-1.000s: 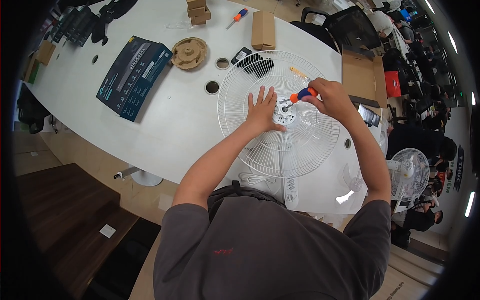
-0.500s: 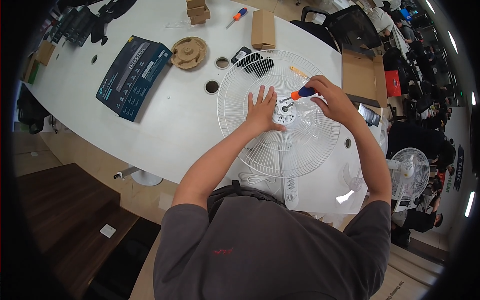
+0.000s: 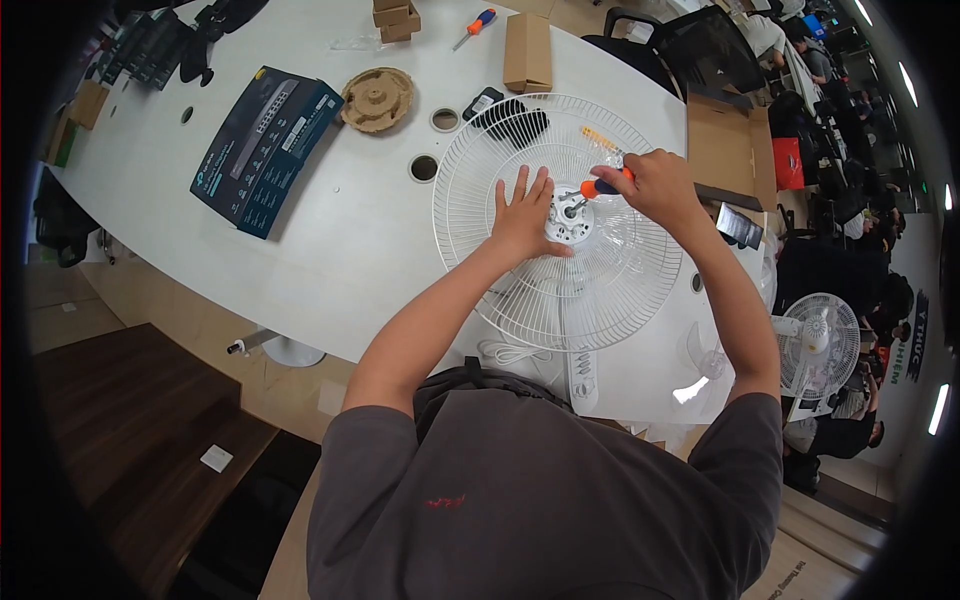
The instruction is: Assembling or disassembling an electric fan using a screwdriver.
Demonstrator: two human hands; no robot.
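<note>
A round white wire fan grille (image 3: 480, 285) lies over the near right part of the white table, with a white hub (image 3: 572, 234) at its centre. My left hand (image 3: 522, 222) rests flat on the grille beside the hub, fingers spread. My right hand (image 3: 657, 186) is wrapped round an orange and blue screwdriver (image 3: 597, 186). The screwdriver's shaft slants down toward the hub; whether its tip sits on a screw is too small to tell. Below the grille, the white fan base (image 3: 584, 380) with control buttons shows at the table's near edge, next to a coiled white cord (image 3: 512, 353).
On the table (image 3: 345, 270) stand a dark product box (image 3: 265, 150), a moulded cardboard piece (image 3: 378, 100), a brown carton (image 3: 528, 55) and a second screwdriver (image 3: 475, 28). A phone (image 3: 738, 227) and an open cardboard box (image 3: 725, 150) are at the right. Another fan (image 3: 818, 345) stands beyond.
My right hand has turned and changed its grip on the screwdriver, now closed round the handle from behind. The left hand stays on the grille.
</note>
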